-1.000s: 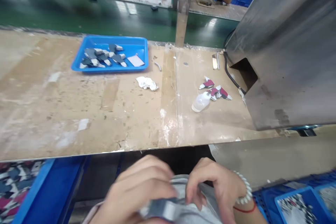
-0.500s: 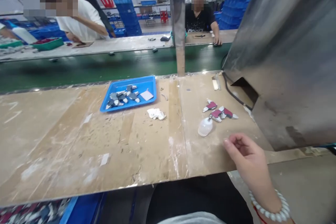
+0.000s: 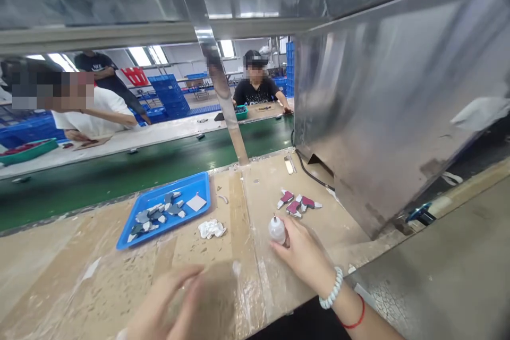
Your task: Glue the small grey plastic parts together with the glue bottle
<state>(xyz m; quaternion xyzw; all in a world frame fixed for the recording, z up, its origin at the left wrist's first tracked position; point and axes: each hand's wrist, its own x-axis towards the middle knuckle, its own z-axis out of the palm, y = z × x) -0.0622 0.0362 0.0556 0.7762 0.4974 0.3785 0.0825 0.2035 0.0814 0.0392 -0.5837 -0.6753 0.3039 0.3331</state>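
My right hand [image 3: 297, 241] has its fingers round a small translucent squeeze bottle [image 3: 276, 229] with a thin needle tip. The bottle points up over the cardboard-covered bench. Just beyond it lie several small maroon-and-white pieces [image 3: 299, 203]. Low in the view, my left hand [image 3: 171, 303] is smeared by motion; its thumb and a finger reach out apart, and nothing shows between them. Ahead of that hand are a crumpled white tissue [image 3: 211, 229] and a blue tray [image 3: 126, 229] bearing several dark grey-and-white pieces [image 3: 153, 215] and a pale square pad [image 3: 196, 202].
A large metal housing [image 3: 382, 117] walls off the right side, with a black cable [image 3: 313, 176] at its foot. Behind the bench [image 3: 59, 271] runs a green conveyor belt [image 3: 171, 156]. A slanting metal post [image 3: 223, 90] stands at its edge. Co-workers sit across the belt.
My right hand has closed on the bottle, which lay on the bench before and is now upright. My left hand has come into view from below. The head view has tilted up and turned.
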